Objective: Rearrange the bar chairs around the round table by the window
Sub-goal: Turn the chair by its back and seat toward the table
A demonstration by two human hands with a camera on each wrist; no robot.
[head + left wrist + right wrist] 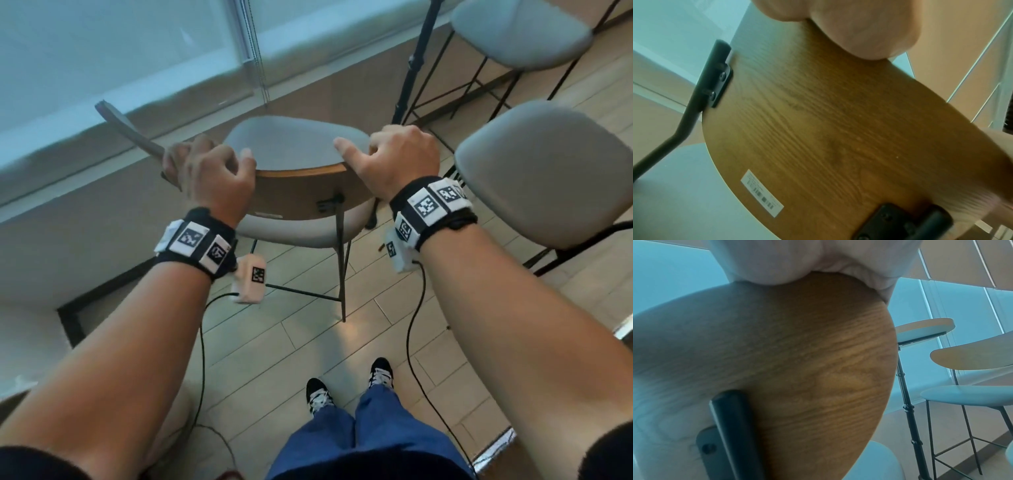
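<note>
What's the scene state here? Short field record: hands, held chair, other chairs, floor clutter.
left hand: grips top edge of the backrest, left end
right hand: grips the same edge, right end, thumb on the padded front
held chair: wooden back faces the person; grey seat below
other chairs: one close on the right, one farther back
tripod: black pole behind held chair
round table: edge at left, blurred

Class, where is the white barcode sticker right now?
Left wrist view, lower left: the barcode sticker sits on the chair's wooden backrest, between its two black brackets.
</note>
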